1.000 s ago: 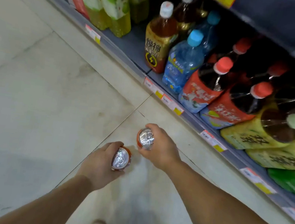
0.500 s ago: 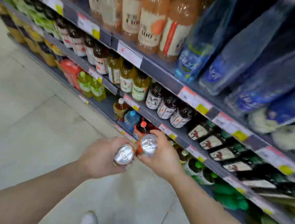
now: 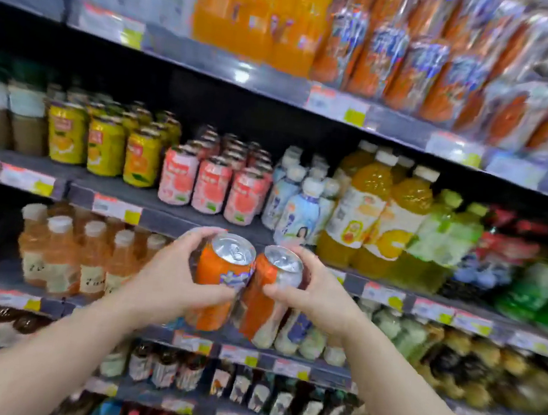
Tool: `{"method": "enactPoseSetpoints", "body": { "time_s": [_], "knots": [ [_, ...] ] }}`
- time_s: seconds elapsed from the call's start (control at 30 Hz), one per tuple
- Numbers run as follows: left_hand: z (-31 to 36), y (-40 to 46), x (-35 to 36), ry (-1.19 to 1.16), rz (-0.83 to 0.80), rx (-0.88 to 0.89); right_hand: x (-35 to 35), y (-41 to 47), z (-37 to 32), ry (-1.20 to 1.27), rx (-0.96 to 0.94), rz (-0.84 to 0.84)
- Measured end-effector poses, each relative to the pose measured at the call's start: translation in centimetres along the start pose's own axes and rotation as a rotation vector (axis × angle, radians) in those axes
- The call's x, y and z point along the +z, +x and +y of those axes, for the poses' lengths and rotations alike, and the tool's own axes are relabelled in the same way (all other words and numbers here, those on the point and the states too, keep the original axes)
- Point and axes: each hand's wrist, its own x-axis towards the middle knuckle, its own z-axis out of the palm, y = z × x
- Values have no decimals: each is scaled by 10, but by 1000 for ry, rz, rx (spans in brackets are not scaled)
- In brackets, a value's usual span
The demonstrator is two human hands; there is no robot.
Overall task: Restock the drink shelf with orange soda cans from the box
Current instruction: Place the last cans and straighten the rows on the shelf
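I hold two orange soda cans upright, side by side and touching, in front of the drink shelves. My left hand [image 3: 167,280] grips the left can [image 3: 221,270], thumb across its front and fingers behind it. My right hand [image 3: 316,298] grips the right can [image 3: 272,276] from its right side. Both silver lids with pull tabs face up. The cans are at the height of the shelf edge [image 3: 161,217] that carries pink and yellow cans. The box is not in view.
Shelves fill the view. Yellow cans [image 3: 105,147], pink cans [image 3: 211,182], small pale bottles [image 3: 300,203] and orange juice bottles [image 3: 368,215] stand on the middle shelf. Large orange soda bottles [image 3: 254,15] stand above. Tea bottles [image 3: 63,254] stand below left.
My view has swung up from the floor and the lowest shelves to the upper shelves. Both hands have risen with the cans, and the cans have come together.
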Motion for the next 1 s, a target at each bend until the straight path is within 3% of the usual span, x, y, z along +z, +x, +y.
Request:
{"method": "enactPoseSetpoints", "body": {
  "time_s": [0.13,0.37,0.57,0.77,1.0],
  "knots": [
    [49,31,20,-208,-42,81,-37,-21,-35,122,-92,188],
    [97,63,67,-285,-145,130,-102,-56,-74,68,-155,377],
    [143,100,110,-322,-200,193,-174,-67,-106,-77,-150,414],
    [185,148,153,-331,-126,242,-241,-48,-111,-125,-207,453],
    [190,194,193,-373,-34,228,-324,-3,-133,-232,-288,500]
  ]
}}
